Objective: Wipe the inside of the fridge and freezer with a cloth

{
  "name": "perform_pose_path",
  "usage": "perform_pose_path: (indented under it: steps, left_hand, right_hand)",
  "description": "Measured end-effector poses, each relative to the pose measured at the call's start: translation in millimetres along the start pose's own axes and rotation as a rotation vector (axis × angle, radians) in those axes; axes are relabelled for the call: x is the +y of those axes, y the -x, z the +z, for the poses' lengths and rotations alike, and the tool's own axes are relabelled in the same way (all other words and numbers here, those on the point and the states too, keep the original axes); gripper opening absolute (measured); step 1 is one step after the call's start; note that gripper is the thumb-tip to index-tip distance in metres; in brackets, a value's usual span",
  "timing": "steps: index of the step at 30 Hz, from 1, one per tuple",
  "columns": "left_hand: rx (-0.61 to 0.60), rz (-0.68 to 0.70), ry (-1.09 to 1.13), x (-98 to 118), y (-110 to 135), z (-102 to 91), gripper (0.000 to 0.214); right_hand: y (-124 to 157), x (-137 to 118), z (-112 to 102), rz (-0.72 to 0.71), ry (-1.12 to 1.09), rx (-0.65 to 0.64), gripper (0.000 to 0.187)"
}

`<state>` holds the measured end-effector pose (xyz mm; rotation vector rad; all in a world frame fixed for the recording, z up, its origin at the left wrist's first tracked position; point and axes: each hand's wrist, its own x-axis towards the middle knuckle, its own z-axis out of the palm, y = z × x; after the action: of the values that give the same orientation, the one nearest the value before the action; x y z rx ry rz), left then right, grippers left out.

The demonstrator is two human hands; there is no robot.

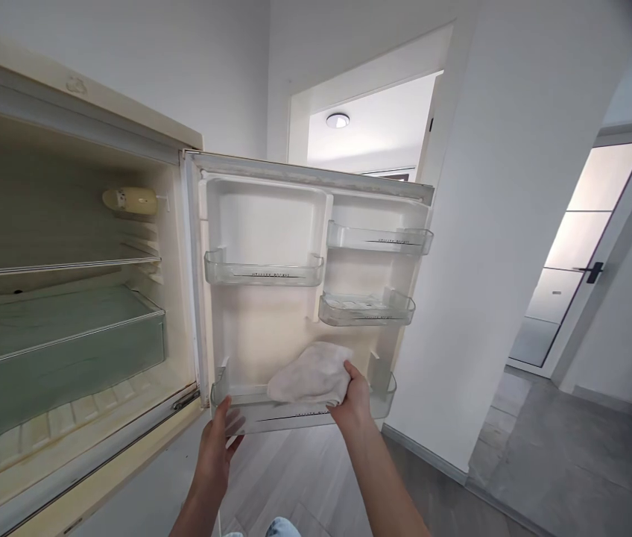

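While the left end of the bottom bin [294,418] is gripped by the left hand [216,445], a white cloth [311,373] is held bunched in the right hand [354,399]. The thumb of the left hand is laid along the bin's clear front, and its fingers are curled beneath. By the right hand the cloth is pinched at its right end, with the thumb uppermost; its folded bulk is spread over the bin's middle, in front of the inner panel of the refrigerator door [263,328]. Whether the bin's bottom is touched by the cloth cannot be told.

The door is swung wide open from the refrigerator [98,112], which is seen at the left. Higher on the door, one clear bin [263,276] is mounted at the left, and two more are set one above the other at the right, an upper bin [380,239] and a lower one. Inside the cabinet, a yellowed lamp cover [131,200] is fixed to the side wall, and a glass shelf [59,265] is placed above a greenish clear drawer [70,354].

Beyond, a ceiling light [338,120] is framed by a doorway, and a glass-paned door [567,246] is seen at the far right.
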<state>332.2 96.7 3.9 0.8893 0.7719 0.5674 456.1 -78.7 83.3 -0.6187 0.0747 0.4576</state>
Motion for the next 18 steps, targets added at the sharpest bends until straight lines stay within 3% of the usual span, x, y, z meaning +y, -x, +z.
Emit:
perform_pose_path:
  steps: [3, 7, 10, 13, 18]
  left_hand:
    - [0.011, 0.005, 0.015, 2, 3, 1.0, 0.059]
    - [0.027, 0.018, 0.016, 3, 6, 1.1, 0.056]
    - [-0.004, 0.020, 0.012, 3, 7, -0.8, 0.059]
    - [-0.019, 0.016, 0.009, 4, 7, -1.5, 0.058]
    - [0.027, 0.008, 0.014, 4, 6, 0.7, 0.052]
  right_hand:
    - [7, -26, 17, -0.029, -0.027, -0.068, 0.024]
    - [14, -51, 55, -0.153, -0.005, -0.228, 0.039]
    - [16, -62, 70, -0.160, -0.018, -0.251, 0.045]
    - [16, -77, 62, -0.183, -0.025, -0.250, 0.047]
    - [15, -118, 29, -0.339, -0.032, -0.200, 0.051]
